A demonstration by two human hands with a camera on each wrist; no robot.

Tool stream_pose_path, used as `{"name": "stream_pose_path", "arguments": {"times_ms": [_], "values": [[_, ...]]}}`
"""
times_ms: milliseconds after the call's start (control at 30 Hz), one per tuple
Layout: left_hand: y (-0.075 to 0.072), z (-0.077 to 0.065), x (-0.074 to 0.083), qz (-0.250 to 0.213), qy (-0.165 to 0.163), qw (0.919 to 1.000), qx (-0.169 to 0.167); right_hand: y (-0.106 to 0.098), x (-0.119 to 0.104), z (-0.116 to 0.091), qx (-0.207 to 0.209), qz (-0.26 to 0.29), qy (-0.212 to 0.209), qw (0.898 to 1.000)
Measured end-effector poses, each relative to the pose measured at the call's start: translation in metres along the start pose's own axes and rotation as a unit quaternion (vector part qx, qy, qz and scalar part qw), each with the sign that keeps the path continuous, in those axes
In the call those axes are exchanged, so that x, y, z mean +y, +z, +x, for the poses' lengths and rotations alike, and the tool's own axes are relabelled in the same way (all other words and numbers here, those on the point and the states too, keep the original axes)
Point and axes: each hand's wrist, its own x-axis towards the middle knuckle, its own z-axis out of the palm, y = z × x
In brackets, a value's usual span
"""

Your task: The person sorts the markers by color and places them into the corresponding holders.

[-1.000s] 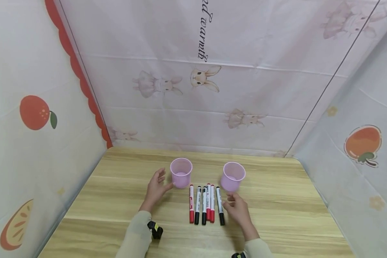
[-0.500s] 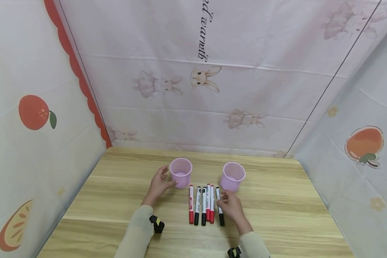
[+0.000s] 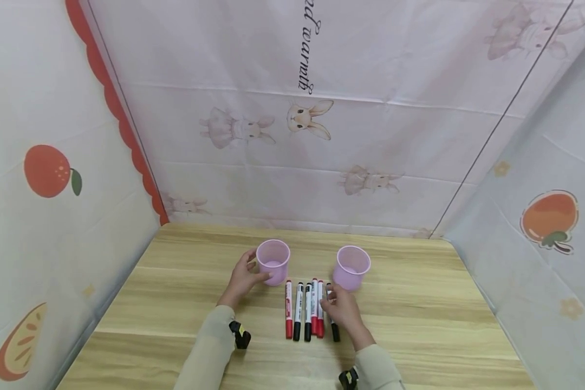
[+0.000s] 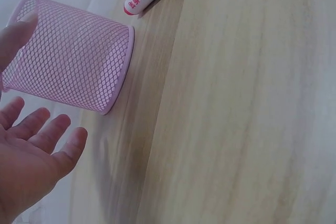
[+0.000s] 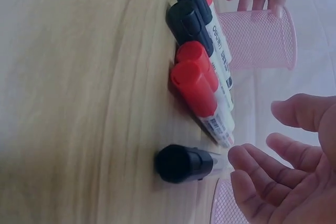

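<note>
My left hand (image 3: 241, 281) reaches beside the left pink mesh pen holder (image 3: 274, 273). In the left wrist view its thumb overlaps that holder (image 4: 73, 51), and the other fingers (image 4: 52, 129) are spread and relaxed. Over the rightmost black-capped marker (image 3: 335, 331) hovers my right hand (image 3: 345, 311), hiding part of the barrel. The right wrist view shows its thumb (image 5: 299, 111) apart from the fingers, which are close to that marker (image 5: 184, 163) and hold nothing. Left of it lie two red-capped markers (image 5: 197, 90) side by side, then two black-capped markers (image 3: 298, 314) and another red-capped one (image 3: 289, 311).
A second pink mesh pen holder (image 3: 351, 273) stands upright just behind my right hand. The wooden table (image 3: 185, 303) meets printed cloth walls at the back (image 3: 273, 189) and both sides. Each wrist wears a small black camera (image 3: 240, 335).
My left hand has moved right, closer to the left pen holder, its thumb now in front of it. My right hand has moved left, over the rightmost marker. Markers and holders lie as before.
</note>
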Motion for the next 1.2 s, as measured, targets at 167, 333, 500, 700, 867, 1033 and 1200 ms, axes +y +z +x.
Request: {"name": "stream_pose_path", "arguments": {"times_ms": [167,333,500,700,867,1033,1200], "values": [[0.002,0.003,-0.001,0.002,0.001,1.0000,-0.002,0.006,-0.003,0.003,0.002,-0.041,-0.028,0.999],[0.005,0.006,0.000,0.004,0.024,0.9997,-0.007,0.014,-0.004,0.006,0.004,-0.102,-0.041,0.994],[0.007,0.009,0.002,-0.020,0.021,0.9994,-0.015,0.020,-0.006,0.008,-0.001,-0.165,-0.033,0.986],[0.009,0.010,0.002,-0.033,0.002,0.9994,-0.013,0.024,-0.011,0.009,-0.014,-0.195,-0.020,0.981],[0.008,0.013,0.001,-0.037,0.004,0.9992,-0.011,0.025,-0.011,0.012,-0.011,-0.220,-0.034,0.975],[0.008,0.014,0.002,-0.037,0.013,0.9991,-0.017,0.026,-0.008,0.015,-0.006,-0.237,-0.038,0.971],[0.009,0.015,0.002,-0.029,0.012,0.9992,-0.025,0.026,-0.008,0.018,-0.013,-0.247,-0.035,0.968]]}}
